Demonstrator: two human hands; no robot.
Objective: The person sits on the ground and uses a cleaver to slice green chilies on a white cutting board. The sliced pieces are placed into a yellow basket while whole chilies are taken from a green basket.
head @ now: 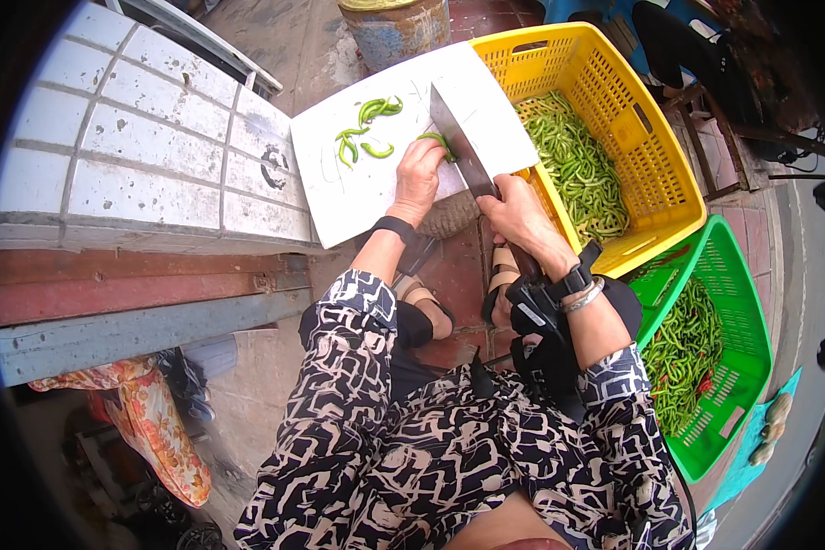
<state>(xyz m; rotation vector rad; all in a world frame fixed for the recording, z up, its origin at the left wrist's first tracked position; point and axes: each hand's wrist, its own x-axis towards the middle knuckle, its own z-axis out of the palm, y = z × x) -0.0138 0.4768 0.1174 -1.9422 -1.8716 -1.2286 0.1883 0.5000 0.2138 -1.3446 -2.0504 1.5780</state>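
Note:
My left hand (pixel 419 175) pinches a green chili pepper (pixel 434 140) on a white cutting board (pixel 357 185). Its fingertips are close beside the blade of a large knife (pixel 462 148). The knife's grip is in my right hand (pixel 519 213), with the blade pointing away from me across the board. The blade's edge meets the pepper near its end; whether it has cut through is too small to tell. Several more green chilies (pixel 379 110) lie loose on the far left half of the board, with a single curved one (pixel 377 150) nearer my left hand.
A yellow plastic crate (pixel 667 179) with green chilies adjoins the board's right side. Behind it toward me stands a green crate (pixel 742 385) of chilies, some red. A white-tiled block (pixel 158 130) borders the board's left. A rusty metal drum (pixel 402 34) stands beyond.

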